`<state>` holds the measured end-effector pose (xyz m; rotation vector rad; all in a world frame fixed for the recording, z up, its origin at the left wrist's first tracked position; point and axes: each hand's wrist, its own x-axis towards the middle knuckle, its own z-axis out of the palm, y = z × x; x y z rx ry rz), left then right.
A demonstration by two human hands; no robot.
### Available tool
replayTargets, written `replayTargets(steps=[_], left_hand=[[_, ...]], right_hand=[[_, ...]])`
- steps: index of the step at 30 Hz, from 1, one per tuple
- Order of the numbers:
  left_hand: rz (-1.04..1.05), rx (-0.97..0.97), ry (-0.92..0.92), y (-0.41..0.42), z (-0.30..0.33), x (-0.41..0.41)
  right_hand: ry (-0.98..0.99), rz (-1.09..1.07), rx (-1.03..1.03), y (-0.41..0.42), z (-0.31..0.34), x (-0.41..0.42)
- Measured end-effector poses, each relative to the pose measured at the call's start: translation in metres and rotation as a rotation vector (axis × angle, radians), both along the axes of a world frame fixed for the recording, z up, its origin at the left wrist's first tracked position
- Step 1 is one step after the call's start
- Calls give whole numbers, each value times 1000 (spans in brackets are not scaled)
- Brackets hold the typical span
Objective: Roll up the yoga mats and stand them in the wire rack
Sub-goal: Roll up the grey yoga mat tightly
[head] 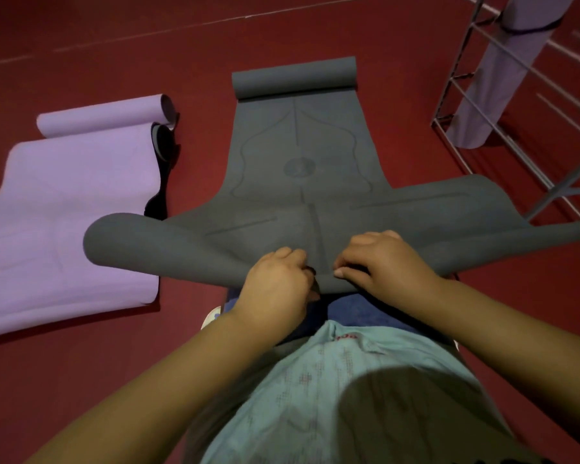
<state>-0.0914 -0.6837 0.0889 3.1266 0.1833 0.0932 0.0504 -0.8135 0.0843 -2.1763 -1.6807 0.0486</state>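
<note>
A dark grey yoga mat (302,155) lies unrolled on the red floor in front of me, its far end curled into a small roll. Its near edge is lifted and folded over. My left hand (277,283) and my right hand (382,259) both grip that near edge at its middle, fingers curled over the fold, close together. A purple mat (67,209) lies flat at the left, its far end curled up. The wire rack (503,125) stands at the upper right with a rolled purple mat (503,72) upright inside it.
A black strap (163,162) lies along the right edge of the purple mat. Red floor with white lines stretches beyond both mats. The rack's lower rail comes close to the grey mat's right corner.
</note>
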Motion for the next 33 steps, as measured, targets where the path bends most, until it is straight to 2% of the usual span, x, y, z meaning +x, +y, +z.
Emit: replayTargets(steps=[2,4,11,17,23,28,30,33], left_hand=[[-23,-97,-2,8,0,5],[-30,-108,-1,13,0,8],[-8,-132,-70,18,-8,7],[-46,-173,-52,28,0,9],[109,-220,-28,32,13,19],[92,-220,50,41,17,30],[35,-92,10,42,17,33],[7,253,-12,22,22,28]], right_hand=[[-153,65,79,-4,-4,1],[-280,115,100,-10,-3,1],[-386,-42,30,-18,-1,-12],[-268,18,25,-10,-3,3],[-110,-50,-63,-2,11,18],[-9,-97,-173,13,18,30],[32,-113,-224,20,19,35],[103,-125,-255,26,19,38]])
